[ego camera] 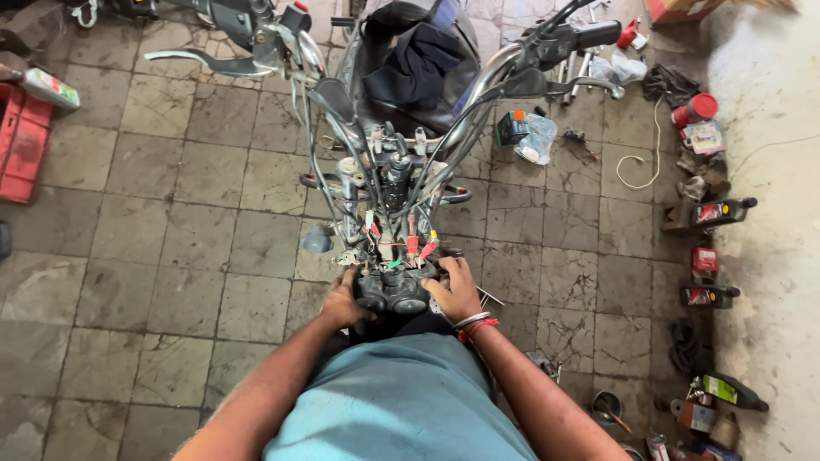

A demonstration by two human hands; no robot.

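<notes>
Two hands hold a dark round gauge cluster (394, 291) at the front of a stripped motorcycle (401, 128). The left hand (343, 300) grips its left side with fingers curled. The right hand (455, 290) clasps its right side. Oil bottles (719, 212) stand on the tiled floor (171, 256) nearby.

Under you lies a worn floor of grey square stone tiles (154, 256), stained and cracked along the joints. A flat red plastic crate (21, 145) rests on it at your far left. To your right, near the pale wall, stand dark plastic oil bottles (722, 212), a red cylindrical can (696, 109) and a loose loop of whitish cord (636, 166). A crumpled clear plastic bag (538, 138) lies beside a small dark box (511, 128).
</notes>
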